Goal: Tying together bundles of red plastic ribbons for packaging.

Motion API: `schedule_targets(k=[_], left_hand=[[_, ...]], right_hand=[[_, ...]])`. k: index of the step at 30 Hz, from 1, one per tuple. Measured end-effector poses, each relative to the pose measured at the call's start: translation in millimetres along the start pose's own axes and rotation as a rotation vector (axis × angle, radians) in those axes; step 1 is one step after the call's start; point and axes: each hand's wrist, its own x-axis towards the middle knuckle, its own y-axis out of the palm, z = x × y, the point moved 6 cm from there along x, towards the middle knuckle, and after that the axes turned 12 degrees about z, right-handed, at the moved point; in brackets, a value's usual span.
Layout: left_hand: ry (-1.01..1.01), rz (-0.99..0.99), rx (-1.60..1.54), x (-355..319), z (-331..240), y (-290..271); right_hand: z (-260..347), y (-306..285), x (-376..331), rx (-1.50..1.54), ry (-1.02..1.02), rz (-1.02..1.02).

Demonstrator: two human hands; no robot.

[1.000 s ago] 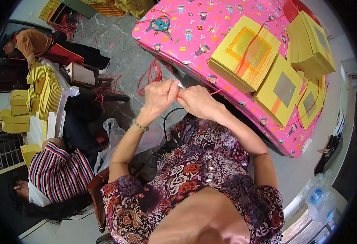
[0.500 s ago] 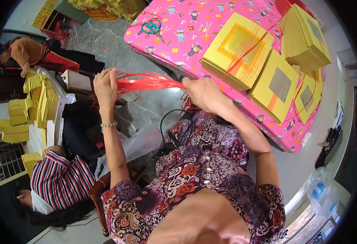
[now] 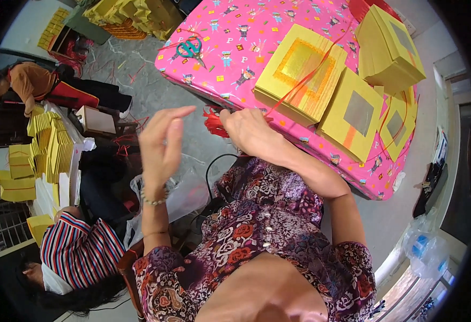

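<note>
My right hand (image 3: 247, 133) is closed on a bunch of red plastic string (image 3: 213, 121) at the near edge of the pink patterned table (image 3: 235, 59). One red strand (image 3: 305, 78) runs from that hand up across a thick stack of yellow paper (image 3: 300, 75) on the table. My left hand (image 3: 160, 142) is raised beside it, fingers apart, holding nothing; a bead bracelet circles its wrist.
More yellow paper stacks (image 3: 356, 115) (image 3: 388, 45) lie on the table's right side. Green-handled scissors (image 3: 190, 48) rest at its far left. A person in a striped shirt (image 3: 77, 252) sits at lower left, another in orange (image 3: 28, 80) at upper left, amid yellow piles (image 3: 47, 147).
My left hand had pulled the red string out to the left; it has since let go and come back toward the right hand, which now bunches the string at the table edge.
</note>
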Motion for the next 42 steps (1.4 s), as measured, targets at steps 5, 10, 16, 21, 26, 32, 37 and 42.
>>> schedule_targets(k=[5,10,16,21,26,32,37,42], left_hand=[[-0.004,0.025,0.071,5.3,34.3,57.6],[0.128,-0.175,0.284,-4.0,55.5,43.6],[0.168,-0.786,0.382,-34.7,83.2,-70.3],[-0.053,-0.930,0.365,-58.3,121.0,-122.5],[-0.314,-0.448,0.378,-33.7,123.4,-87.0],[0.050,-0.201,0.183,7.5,15.9,1.4],[-0.045,0.113,-0.015,12.5,30.4,59.4],[-0.122,-0.029,0.046,4.5,69.1,69.5]], right_hand=[[30.3,-23.4,-1.7,0.051,-0.112,-0.093],[29.0,-12.3,0.8,0.148,-0.183,-0.105],[8.4,-34.6,-11.9,0.160,-0.206,-0.272],[-26.2,-20.3,-17.3,0.078,-0.046,-0.156],[-17.4,-16.4,-7.8,0.056,-0.049,-0.142],[26.0,-11.4,7.6,-0.008,-0.146,-0.210],[25.4,-11.1,3.5,-0.057,-0.123,-0.104],[18.6,-8.6,2.9,0.017,-0.156,-0.099]])
